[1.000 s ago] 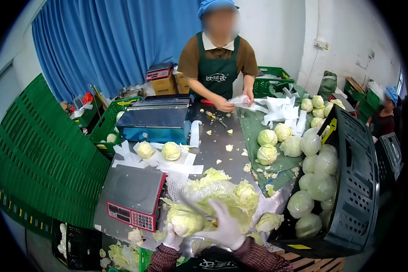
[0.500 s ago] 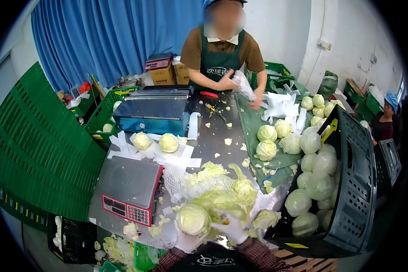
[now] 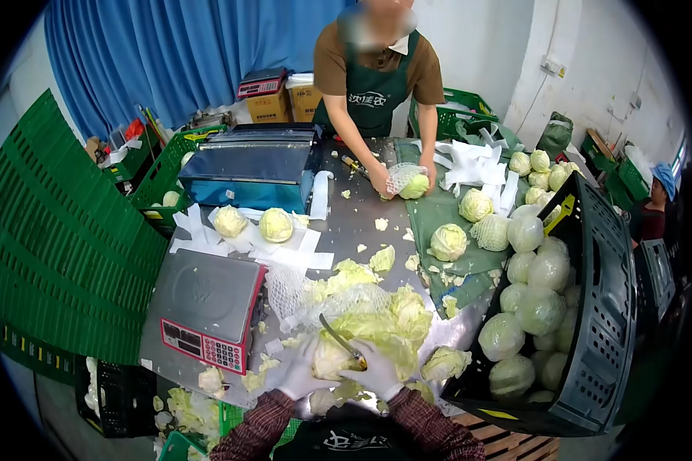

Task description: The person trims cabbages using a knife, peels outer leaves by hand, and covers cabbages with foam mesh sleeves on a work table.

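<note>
Right of gloved hands [image 3: 378, 374]: dark crate [image 3: 603, 330], wrapped cabbages [image 3: 540, 310] (heaped).

At the far side of the tabletop [image 3: 354, 230], the top edge cuts off the head of the co-worker [image 3: 370, 81], the face blurred. The fingers of the right hand [image 3: 378, 373] mostly hide the handle of the knife [image 3: 334, 332]; those of the left hand [image 3: 301, 370] cover part of the cabbage [image 3: 332, 356]. Readings on the near-left scale [image 3: 207, 288] are too small to tell. The near edge cuts off the apron [image 3: 309, 442].
</note>
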Demonstrator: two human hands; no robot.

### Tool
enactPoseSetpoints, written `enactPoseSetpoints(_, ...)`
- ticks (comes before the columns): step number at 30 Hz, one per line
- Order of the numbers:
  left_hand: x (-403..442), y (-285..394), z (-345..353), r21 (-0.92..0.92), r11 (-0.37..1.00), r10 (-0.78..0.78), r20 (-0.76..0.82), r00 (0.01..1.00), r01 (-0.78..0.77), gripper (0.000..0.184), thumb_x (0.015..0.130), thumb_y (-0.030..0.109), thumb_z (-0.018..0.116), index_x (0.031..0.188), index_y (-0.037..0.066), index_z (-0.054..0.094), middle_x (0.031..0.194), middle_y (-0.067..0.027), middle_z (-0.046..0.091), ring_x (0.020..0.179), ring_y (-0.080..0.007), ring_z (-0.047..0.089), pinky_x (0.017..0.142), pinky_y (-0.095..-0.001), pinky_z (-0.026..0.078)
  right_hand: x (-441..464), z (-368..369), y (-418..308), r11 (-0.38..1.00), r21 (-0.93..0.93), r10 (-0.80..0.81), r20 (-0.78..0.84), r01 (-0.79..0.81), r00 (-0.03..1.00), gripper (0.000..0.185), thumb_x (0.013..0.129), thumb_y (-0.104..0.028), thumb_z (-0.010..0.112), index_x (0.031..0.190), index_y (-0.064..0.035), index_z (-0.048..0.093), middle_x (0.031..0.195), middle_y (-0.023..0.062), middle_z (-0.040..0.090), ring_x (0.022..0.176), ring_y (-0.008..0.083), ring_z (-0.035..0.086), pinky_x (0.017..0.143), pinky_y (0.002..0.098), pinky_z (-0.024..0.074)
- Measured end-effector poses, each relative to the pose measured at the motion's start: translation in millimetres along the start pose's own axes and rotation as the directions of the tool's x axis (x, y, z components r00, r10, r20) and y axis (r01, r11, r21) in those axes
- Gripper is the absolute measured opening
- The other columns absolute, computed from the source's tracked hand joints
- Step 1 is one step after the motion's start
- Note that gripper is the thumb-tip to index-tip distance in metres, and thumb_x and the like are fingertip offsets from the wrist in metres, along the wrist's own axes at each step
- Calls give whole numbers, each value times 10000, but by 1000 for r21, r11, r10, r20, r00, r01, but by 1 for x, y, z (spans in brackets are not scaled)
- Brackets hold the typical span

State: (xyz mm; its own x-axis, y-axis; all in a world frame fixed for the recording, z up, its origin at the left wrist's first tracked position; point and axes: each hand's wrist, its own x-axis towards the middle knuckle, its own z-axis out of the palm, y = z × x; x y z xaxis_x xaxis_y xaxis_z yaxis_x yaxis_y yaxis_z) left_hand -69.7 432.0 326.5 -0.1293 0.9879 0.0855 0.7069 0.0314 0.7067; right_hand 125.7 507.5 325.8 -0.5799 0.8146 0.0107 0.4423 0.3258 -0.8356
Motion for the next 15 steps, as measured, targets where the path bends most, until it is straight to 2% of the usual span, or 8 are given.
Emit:
enactPoseSetpoints(1, 7, -5, 10, -8, 997, 81, 51, 995, -81, 1120, 536, 350, 888, 1392, -46, 282, 1364, -248, 362, 1226, -379, 426, 1010, -435, 401, -9, -4, -13, 994, -109, 25, -45, -30, 999, 626, 771, -345, 742, 1283, -64, 516, 1188, 160, 566, 1023, 302, 602, 850, 358, 492)
enactPoseSetpoints(2, 9, -2, 14, -14, 996, 86, 46, 995, -86, 1120, 536, 350, 888, 1392, -46, 282, 1364, -248, 362, 1226, -379, 426, 1010, -435, 401, -17, -8, -21, 974, -216, 45, -95, -64, 995, 592, 802, -326, 715, 1294, -71, 507, 1171, 163, 564, 969, 311, 618, 791, 368, 513)
enactPoseSetpoints(3, 9, 0, 19, 4, 1000, 23, 41, 999, -24, 1135, 520, 368, 888, 1391, -40, 284, 1342, -247, 368, 1224, -390, 419, 1008, -434, 401, -27, -9, -22, 951, -289, 80, -103, -107, 992, 532, 852, -295, 653, 1316, -90, 491, 1048, 159, 610, 814, 315, 639, 666, 390, 519)
enactPoseSetpoints(6, 9, 16, 31, 53, 995, -80, -21, 997, 81, 1154, 496, 390, 884, 1392, -27, 289, 1289, -252, 394, 1205, -405, 422, 994, -434, 409, -53, 1, -1, 950, -304, 39, -87, -64, 995, 512, 915, -338, 547, 1356, -102, 443, 943, 162, 648, 702, 320, 639, 612, 408, 515)
enactPoseSetpoints(7, 9, 20, 33, 88, 989, -116, -71, 991, 122, 1158, 488, 394, 881, 1394, -20, 292, 1257, -256, 414, 1186, -409, 433, 983, -434, 418, -57, 5, 3, 940, -339, 0, -101, -34, 995, 533, 921, -347, 534, 1371, -86, 419, 803, 162, 656, 668, 328, 637, 599, 411, 514)
enactPoseSetpoints(10, 9, 26, 34, 72, 983, -162, -70, 984, 167, 1144, 490, 401, 869, 1394, -13, 303, 1205, -265, 436, 1146, -405, 454, 951, -433, 435, -60, 14, 7, 891, -453, -17, -85, -24, 996, 549, 902, -313, 577, 1366, -61, 427, 795, 153, 656, 619, 306, 634, 565, 389, 500)
enactPoseSetpoints(12, 10, 29, 33, 96, 982, -155, -76, 985, 162, 1140, 494, 399, 867, 1394, -14, 303, 1194, -267, 439, 1133, -405, 459, 940, -433, 439, -61, 17, 5, 904, -428, -25, -99, -20, 995, 562, 906, -320, 565, 1373, -47, 410, 778, 165, 652, 614, 305, 635, 557, 390, 497)
enactPoseSetpoints(15, 10, 29, 34, 139, 975, -164, -85, 983, 175, 1141, 501, 398, 865, 1398, -15, 295, 1180, -267, 439, 1113, -407, 468, 929, -430, 442, -52, 13, -2, 908, -403, 97, -70, -117, 993, 572, 914, -323, 551, 1385, -44, 386, 768, 169, 651, 609, 308, 632, 552, 401, 493)
